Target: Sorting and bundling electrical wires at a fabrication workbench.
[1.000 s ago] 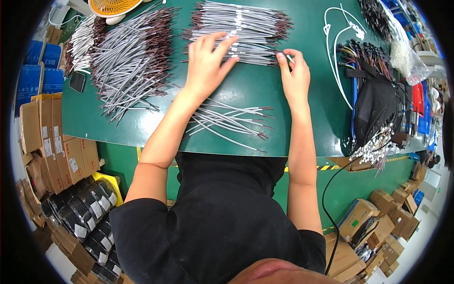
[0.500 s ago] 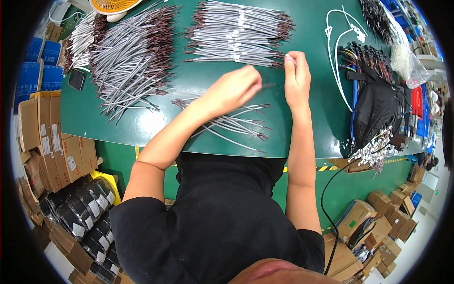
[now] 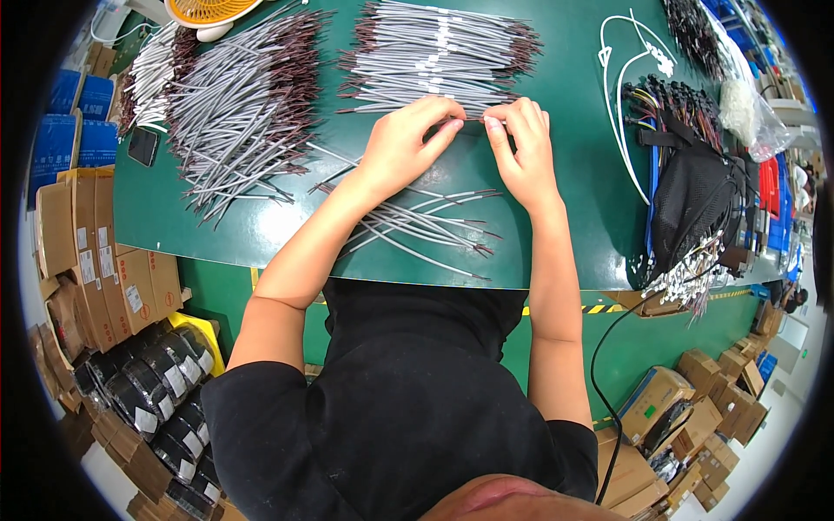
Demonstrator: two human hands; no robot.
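Observation:
My left hand is closed in a pinch, thumb against fingertips, at the near edge of a neat row of grey cables with brown ends and white tags along the middle. My right hand pinches just right of it. Between the two sets of fingertips runs a short stretch of thin brown wire; the rest of it is hidden by the fingers. Below my left wrist lies a loose handful of grey cables, fanned out on the green table.
A big heap of grey cables lies to the left, beside white cables and a phone. An orange-and-white fan stands at the far left. To the right are white cable loops and a black mesh bag.
My left hand has moved up and right from above the loose cables to meet my right hand. The right hand has turned inward and lowered slightly, and both now pinch a thin wire.

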